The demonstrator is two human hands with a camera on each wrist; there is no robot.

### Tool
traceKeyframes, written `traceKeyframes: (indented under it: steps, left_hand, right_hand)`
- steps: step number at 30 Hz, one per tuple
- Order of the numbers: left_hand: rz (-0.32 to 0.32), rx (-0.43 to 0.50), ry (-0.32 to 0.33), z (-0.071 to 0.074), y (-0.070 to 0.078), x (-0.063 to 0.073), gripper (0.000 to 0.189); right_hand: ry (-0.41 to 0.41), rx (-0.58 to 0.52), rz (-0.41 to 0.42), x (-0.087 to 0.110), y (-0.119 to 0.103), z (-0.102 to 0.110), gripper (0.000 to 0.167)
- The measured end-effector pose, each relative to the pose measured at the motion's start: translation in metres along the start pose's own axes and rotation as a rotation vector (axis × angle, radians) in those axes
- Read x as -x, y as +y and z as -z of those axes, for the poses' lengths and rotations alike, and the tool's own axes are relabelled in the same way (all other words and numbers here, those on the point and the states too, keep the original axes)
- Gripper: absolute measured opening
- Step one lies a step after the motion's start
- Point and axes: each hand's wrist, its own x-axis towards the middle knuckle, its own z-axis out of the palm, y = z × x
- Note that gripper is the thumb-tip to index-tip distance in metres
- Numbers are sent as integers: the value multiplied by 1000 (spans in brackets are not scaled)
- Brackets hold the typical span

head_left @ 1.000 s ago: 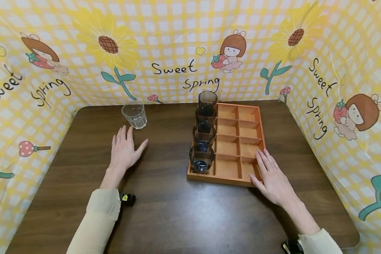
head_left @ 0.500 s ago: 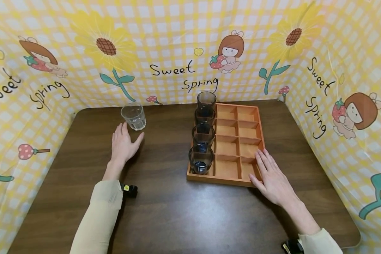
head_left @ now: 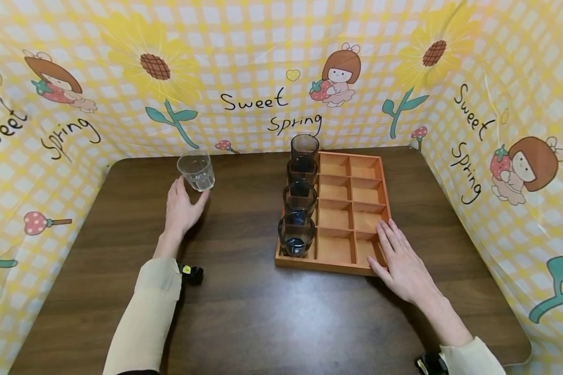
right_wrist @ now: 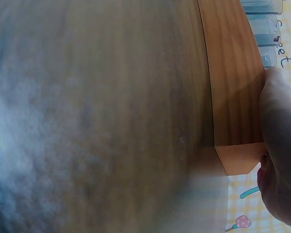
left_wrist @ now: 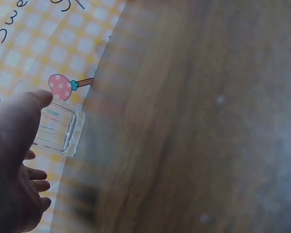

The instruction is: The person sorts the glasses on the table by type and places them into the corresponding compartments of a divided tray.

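A clear drinking glass [head_left: 198, 171] stands upright at the back left of the table. Right at its near side is my left hand [head_left: 182, 208], thumb and fingers spread to either side, thumb toward its base. In the left wrist view the thumb [left_wrist: 31, 104] overlaps the glass [left_wrist: 63, 127], and the fingers lie apart below. My right hand [head_left: 405, 268] rests on the near right corner of a wooden compartment tray [head_left: 330, 265], thumb over the front rim and straight fingers along the right side. Several dark tinted glasses [head_left: 297, 234] stand in the tray's left column.
The tray's middle and right columns hold nothing. Brown tabletop [head_left: 244, 312] spreads between the hands and in front of the tray. Close behind the table hangs a yellow checked cloth [head_left: 244, 52], which also lines both sides.
My left hand has moved forward to the clear glass, and its thumb has drawn in toward the base. The right hand stays on the tray corner.
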Motion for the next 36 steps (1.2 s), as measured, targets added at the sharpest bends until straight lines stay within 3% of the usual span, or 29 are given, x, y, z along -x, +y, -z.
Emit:
traceKeyframes:
  steps: [3,8,10,14,16,22,30,36]
  left_hand:
    - [20,72,9,-8,-15,-12,103]
    - [45,210,20,-33,-67,-51,114]
    - [63,284,12,-29,-59,-52,112]
    - [95,424,29,-7,-7,-29,104]
    - [118,475,43,0,12,-20,102]
    - [180,559,48,-2,17,-21,104]
    - [194,583,84,-9,17,-29,106]
    - [202,659,133,-15,22,-34,104]
  right_hand:
    - [-3,-4,-5,1,0,0,80]
    - [0,-1,-5,3,-1,-1,80]
    - [6,0,-5,3,-1,-1,80]
    - [11,-4,-6,3,-1,0,80]
    - [10,-9,-8,4,-1,-1,80]
    - [11,-11,-11,4,-1,-3,80]
    - [17,-6,-1,1,0,-2,79]
    - [23,-3,5,0,0,-2,79]
